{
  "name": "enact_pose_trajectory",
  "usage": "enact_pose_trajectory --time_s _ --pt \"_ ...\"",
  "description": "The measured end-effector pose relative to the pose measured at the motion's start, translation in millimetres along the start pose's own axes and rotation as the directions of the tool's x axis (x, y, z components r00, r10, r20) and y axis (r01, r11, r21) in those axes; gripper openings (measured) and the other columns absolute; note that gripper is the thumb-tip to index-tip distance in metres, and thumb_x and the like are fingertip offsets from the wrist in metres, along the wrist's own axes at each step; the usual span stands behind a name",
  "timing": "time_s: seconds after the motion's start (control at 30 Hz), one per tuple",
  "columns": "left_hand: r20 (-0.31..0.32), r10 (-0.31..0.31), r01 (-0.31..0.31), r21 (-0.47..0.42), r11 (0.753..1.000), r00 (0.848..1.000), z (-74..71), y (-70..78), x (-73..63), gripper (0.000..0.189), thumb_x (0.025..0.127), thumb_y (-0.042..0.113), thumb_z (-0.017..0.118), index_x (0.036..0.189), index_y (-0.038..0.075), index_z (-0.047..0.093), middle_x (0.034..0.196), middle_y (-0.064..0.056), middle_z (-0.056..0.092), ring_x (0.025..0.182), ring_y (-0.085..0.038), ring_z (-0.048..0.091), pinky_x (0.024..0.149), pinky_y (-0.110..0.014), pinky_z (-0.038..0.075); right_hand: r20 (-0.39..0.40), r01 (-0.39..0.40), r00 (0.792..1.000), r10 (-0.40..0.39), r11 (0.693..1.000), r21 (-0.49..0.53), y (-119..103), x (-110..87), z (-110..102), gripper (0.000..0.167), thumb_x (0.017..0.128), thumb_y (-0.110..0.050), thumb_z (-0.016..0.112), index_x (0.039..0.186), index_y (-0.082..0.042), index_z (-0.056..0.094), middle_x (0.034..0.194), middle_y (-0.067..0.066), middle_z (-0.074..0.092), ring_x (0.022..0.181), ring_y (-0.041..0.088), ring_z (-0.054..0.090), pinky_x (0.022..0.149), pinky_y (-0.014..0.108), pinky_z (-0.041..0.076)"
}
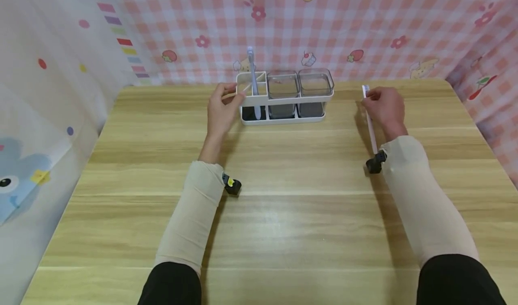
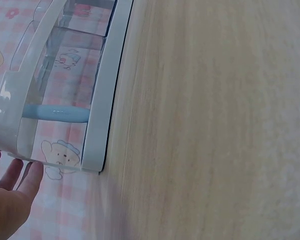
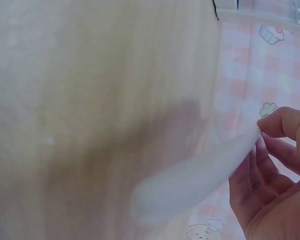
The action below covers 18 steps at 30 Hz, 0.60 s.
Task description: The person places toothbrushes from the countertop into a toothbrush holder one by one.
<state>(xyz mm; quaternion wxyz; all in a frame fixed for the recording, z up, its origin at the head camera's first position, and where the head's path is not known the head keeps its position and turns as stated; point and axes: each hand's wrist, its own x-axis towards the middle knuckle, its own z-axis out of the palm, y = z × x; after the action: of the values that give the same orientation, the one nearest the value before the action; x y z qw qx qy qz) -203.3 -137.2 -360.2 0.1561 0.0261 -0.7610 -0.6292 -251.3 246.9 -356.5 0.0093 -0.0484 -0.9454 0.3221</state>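
My left hand [image 1: 221,111] grips the upper left end of a white toothbrush holder [image 1: 297,101], thumb at the front corner and fingers at the side. In the left wrist view, fingertips [image 2: 32,180] meet the end of the holder's upper frame [image 2: 12,105]. A light blue toothbrush [image 1: 253,73] stands in the holder's left section, its head above the rim. To the right of the holder, my right hand [image 1: 386,109] pinches a white toothbrush [image 1: 371,132] close to its head, the handle slanting down toward me. In the right wrist view, the handle [image 3: 185,190] looks blurred.
Two clear cups [image 1: 283,85] sit side by side in the holder, near the back edge of the wooden table [image 1: 279,224]. Behind hangs a pink checked curtain [image 1: 226,21]. A white patterned curtain [image 1: 44,93] borders the left side.
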Motion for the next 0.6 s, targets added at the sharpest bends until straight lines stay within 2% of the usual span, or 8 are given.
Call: enact_pose_trajectory --time_s 0.13,0.37,0.6 --pt "-0.001 -0.013 0.013 -0.004 1.000 1.000 0.0 -0.2 -0.1 0.034 0.095 0.012 0.069 0.125 -0.001 0.062 0.125 -0.017 0.063 0.112 -0.032 0.065 0.095 -0.031 0.056 -0.022 0.021 1.000 -0.021 1.000 -0.008 -5 0.8 -5 0.038 0.096 -0.021 0.056 0.124 0.003 0.069 0.119 0.024 0.068 0.096 0.032 0.062 0.061 0.022 0.044" --pt "0.001 -0.018 0.018 0.009 1.000 1.000 0.1 -0.6 -1.2 0.034 0.095 0.013 0.068 0.125 0.000 0.062 0.125 -0.016 0.063 0.112 -0.031 0.065 0.095 -0.031 0.056 -0.092 0.062 0.994 -0.062 0.998 -0.007 -14 1.1 -14 0.037 0.095 -0.022 0.059 0.122 0.001 0.071 0.114 0.022 0.069 0.075 0.011 0.056 0.056 0.016 0.042" --pt "-0.002 -0.006 0.006 0.000 1.000 1.000 -0.3 0.2 -0.5 0.034 0.095 0.013 0.068 0.125 -0.001 0.062 0.124 -0.017 0.063 0.111 -0.031 0.065 0.094 -0.031 0.057 -0.141 0.055 0.989 -0.051 0.998 0.029 -30 0.2 -26 0.040 0.096 -0.024 0.056 0.127 -0.002 0.069 0.112 0.017 0.068 0.082 0.015 0.054 0.059 0.018 0.042"
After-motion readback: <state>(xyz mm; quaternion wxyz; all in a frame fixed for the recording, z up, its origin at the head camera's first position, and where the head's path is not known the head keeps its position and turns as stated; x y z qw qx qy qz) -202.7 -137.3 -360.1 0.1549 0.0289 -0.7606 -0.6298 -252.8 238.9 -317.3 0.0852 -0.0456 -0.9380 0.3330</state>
